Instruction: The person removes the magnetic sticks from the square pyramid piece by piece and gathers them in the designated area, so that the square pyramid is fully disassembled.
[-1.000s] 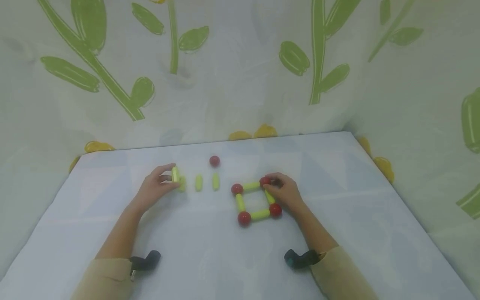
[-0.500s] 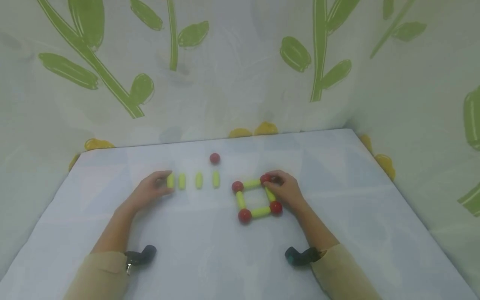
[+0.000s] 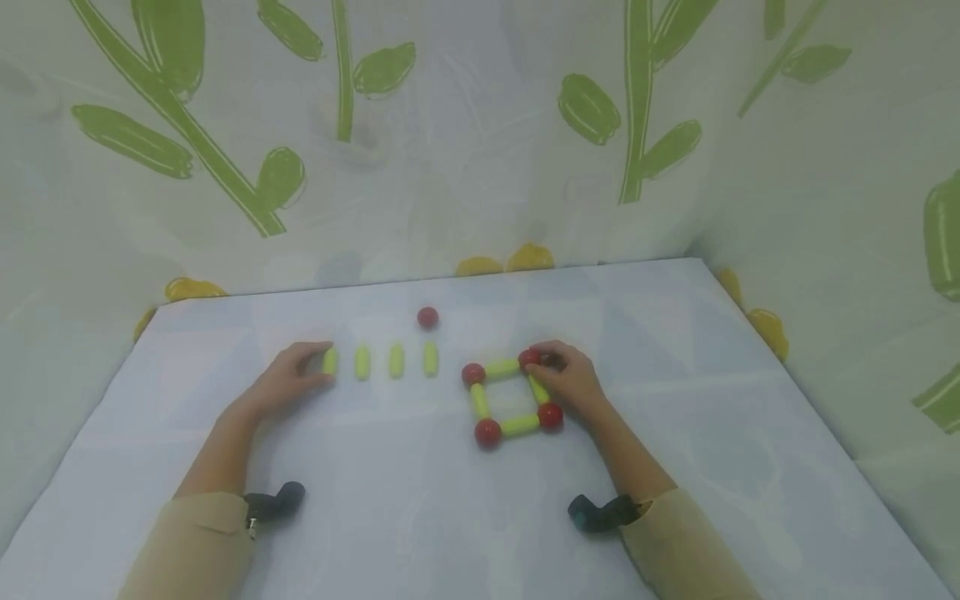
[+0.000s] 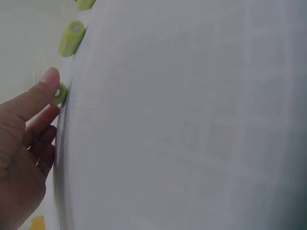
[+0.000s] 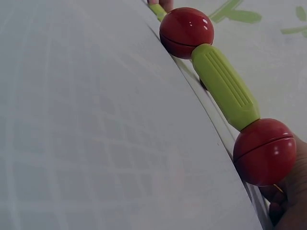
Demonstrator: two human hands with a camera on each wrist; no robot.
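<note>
My left hand [image 3: 287, 375] has its thumb and fingers around a short yellow-green magnetic rod [image 3: 330, 362] on the table. This rod's round pale end faces the left wrist view, beside the thumb [image 4: 41, 93]. To its right lie several like rods in a row, the nearest a loose rod [image 3: 363, 362]. My right hand [image 3: 573, 382] pinches the far right red ball [image 3: 528, 359] of a flat square frame. Rods such as the near rod [image 3: 520, 426] join red balls at its corners. In the right wrist view, a red ball [image 5: 266, 152] partly covers that hand.
A single red ball [image 3: 427, 317] lies behind the row of rods. The white table [image 3: 420, 517] meets a pale backdrop [image 3: 465, 167] with green plant prints at its back edge. Dark wrist mounts [image 3: 276, 502] sit at both sleeves.
My left hand has set a rod down from above another one and slid it left, widening the gap to the row. My right hand has stayed on its red ball.
</note>
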